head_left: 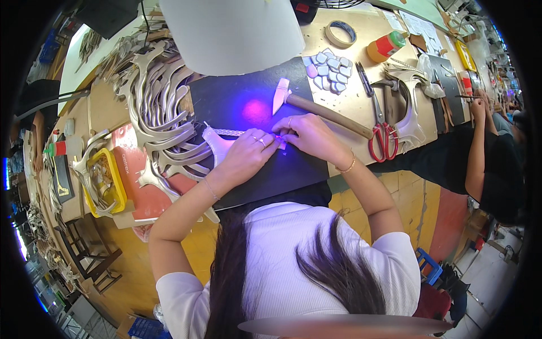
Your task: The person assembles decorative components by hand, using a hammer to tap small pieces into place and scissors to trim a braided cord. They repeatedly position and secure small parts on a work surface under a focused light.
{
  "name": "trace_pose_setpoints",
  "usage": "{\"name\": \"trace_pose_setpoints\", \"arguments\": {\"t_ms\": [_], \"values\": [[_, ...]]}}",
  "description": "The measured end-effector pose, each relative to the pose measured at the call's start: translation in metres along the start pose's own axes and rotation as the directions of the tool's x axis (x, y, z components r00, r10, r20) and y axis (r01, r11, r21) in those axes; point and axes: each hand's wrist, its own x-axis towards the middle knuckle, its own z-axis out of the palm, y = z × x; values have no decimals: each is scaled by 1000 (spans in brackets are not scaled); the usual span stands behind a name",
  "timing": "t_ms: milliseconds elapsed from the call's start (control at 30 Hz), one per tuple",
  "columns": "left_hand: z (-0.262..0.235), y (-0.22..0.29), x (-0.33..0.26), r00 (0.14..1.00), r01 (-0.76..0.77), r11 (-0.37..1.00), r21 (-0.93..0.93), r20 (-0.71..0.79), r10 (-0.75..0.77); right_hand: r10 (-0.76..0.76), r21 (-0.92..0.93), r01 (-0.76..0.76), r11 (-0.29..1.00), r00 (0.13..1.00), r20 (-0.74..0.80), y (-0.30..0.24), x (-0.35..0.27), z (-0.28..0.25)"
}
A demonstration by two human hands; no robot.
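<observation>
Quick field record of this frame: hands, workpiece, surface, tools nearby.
left hand: palm down, pressing on the silver strap piece, rings on the fingers
right hand: fingertips pinching the same piece where it meets the left hand
workpiece: silver strap piece, flat on the mat under a violet light
surface: black mat on a wooden workbench
tools nearby: hammer just beyond the right hand; red-handled scissors to its right
stock: pile of silver cut-outs left of the mat
also: tape roll, orange glue bottle

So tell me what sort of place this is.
Probably a shoe or leather-goods workshop. A pile of cut silvery strap pieces covers the bench beside a hammer and red-handled scissors, and both hands press a small piece on a black mat.
</observation>
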Motion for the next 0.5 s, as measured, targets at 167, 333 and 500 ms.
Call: {"name": "trace_pose_setpoints", "arguments": {"t_ms": [167,333,500], "values": [[1,-2,1,1000,-11,1000,4,15,11,59,58,-61,996,997,41,0,-1,-5],[6,-5,9,998,31,999,19,-62,-30,129,211,-97,973,981,-145,15,-6,-19],[9,-2,14,990,103,995,7,-97,-102,110,-176,-238,955,837,-536,63,11,-51]]}}
